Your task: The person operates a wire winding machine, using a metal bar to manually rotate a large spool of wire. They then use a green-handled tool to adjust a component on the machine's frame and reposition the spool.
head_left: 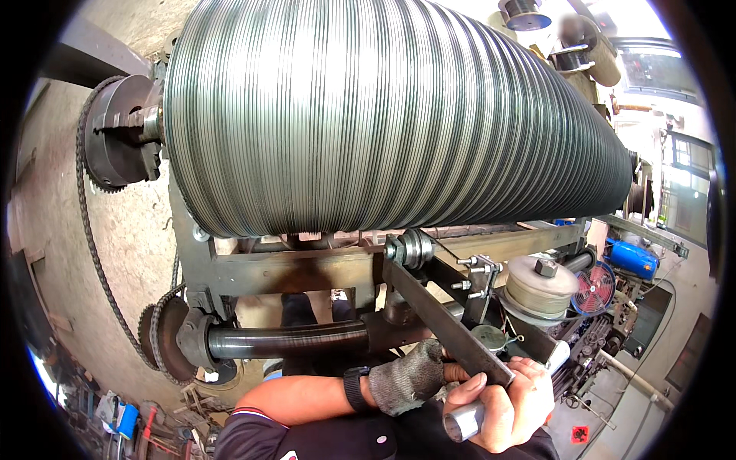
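My right hand (510, 406) is bare and wrapped round a short metal tube (464, 422), whose open end sticks out by the thumb. The hand sits against the end of a flat steel bar (448, 326), which slants up to a roller (414, 248). My left hand (410, 377), in a grey knit glove, is closed beside that bar. Some of its fingers pass behind the bar, so what they hold is hidden. A spool of pale wire (542, 286) with a bolt on top stands to the right of the bar.
A large drum wound with dark wire (383, 115) fills the far side. At left, a chain (92, 222) runs between sprockets. A thick steel shaft (287, 341) lies before the frame. A red fan (594, 289) and blue tank (632, 258) are at right.
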